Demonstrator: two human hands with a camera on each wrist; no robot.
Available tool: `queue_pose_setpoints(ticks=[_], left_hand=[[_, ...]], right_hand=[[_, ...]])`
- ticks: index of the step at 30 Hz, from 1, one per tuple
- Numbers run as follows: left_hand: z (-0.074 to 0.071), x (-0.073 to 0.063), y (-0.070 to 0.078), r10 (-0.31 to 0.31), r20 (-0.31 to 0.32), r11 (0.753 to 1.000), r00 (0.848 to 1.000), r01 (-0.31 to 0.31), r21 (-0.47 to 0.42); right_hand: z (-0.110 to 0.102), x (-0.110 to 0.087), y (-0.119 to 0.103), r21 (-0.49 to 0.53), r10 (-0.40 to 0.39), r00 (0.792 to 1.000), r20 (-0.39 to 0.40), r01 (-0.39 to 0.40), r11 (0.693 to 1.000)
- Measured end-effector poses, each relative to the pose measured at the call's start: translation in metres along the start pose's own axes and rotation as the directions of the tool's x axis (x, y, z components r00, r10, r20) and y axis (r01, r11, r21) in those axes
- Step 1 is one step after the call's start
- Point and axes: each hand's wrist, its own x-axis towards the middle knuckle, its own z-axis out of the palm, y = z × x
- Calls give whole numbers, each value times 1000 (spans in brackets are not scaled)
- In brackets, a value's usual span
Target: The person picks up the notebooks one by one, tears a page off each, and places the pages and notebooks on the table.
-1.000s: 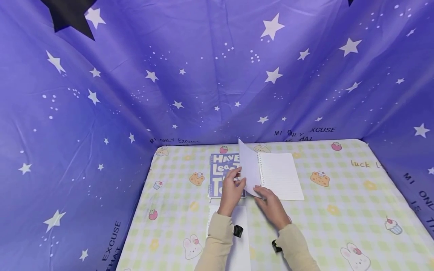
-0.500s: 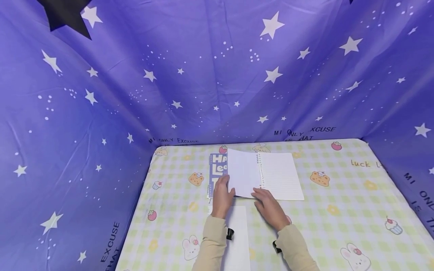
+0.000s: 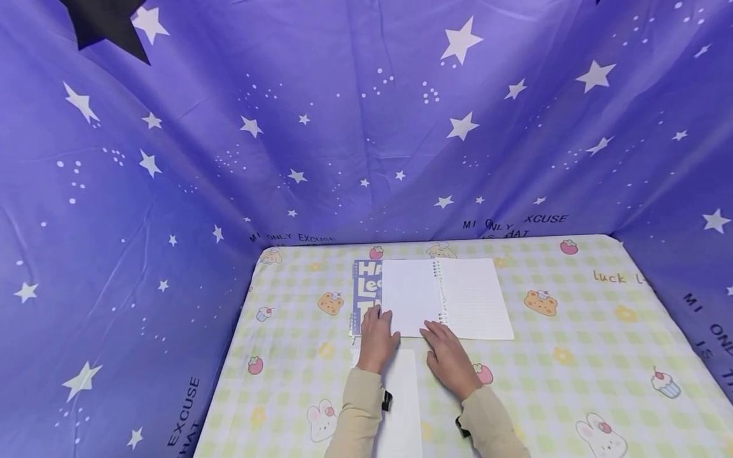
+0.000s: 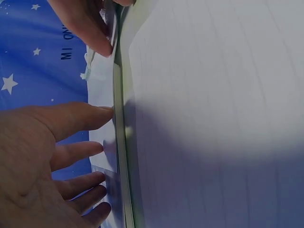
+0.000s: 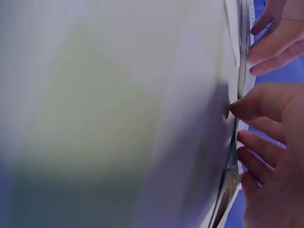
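Note:
A spiral-bound notebook [image 3: 476, 294] lies open, showing lined paper on the right. Its left leaf [image 3: 408, 286] lies flat over a blue-purple notebook [image 3: 362, 289] with large white lettering, whose left strip still shows. My left hand [image 3: 379, 340] rests with fingers spread at the leaf's lower left corner, across onto the lettered cover; its thumb [image 4: 90, 116] meets the near edge in the left wrist view. My right hand [image 3: 452, 361] touches the leaf's lower edge beside the rings, its fingers loosely extended and the thumb [image 5: 259, 102] at the edge in the right wrist view.
Nearer the front, partly under the left sleeve [image 3: 357, 407], lies a white lined page [image 3: 406, 394]. A checked cloth [image 3: 572, 375] with cartoon prints covers the table. Purple star-patterned curtains [image 3: 343, 127] enclose its back and sides.
The raised leaf has swung left and down from upright to flat, covering most of the lettered cover. My left hand moved left and down with it; the right hand shifted slightly back toward me.

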Motion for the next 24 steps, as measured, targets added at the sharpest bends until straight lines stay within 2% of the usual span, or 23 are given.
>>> queue_pose_setpoints(ticks=[5, 9, 14, 19, 24], left_hand=[[1, 2, 1, 9, -21, 999, 1000, -8, 32], [3, 4, 3, 27, -22, 997, 999, -25, 71], [10, 8, 12, 63, 55, 992, 996, -69, 105], [20, 11, 29, 135, 141, 978, 981, -155, 139], [32, 12, 44, 236, 194, 950, 952, -268, 158]], right_hand=[[-4, 2, -7, -33, 1, 1000, 21, 0, 999], [-14, 5, -8, 17, -13, 999, 42, 12, 1000], [-28, 12, 6, 80, 56, 996, 65, -61, 995], [-44, 22, 31, 67, 104, 992, 69, -108, 992], [-64, 33, 54, 28, 170, 979, 115, -174, 984]])
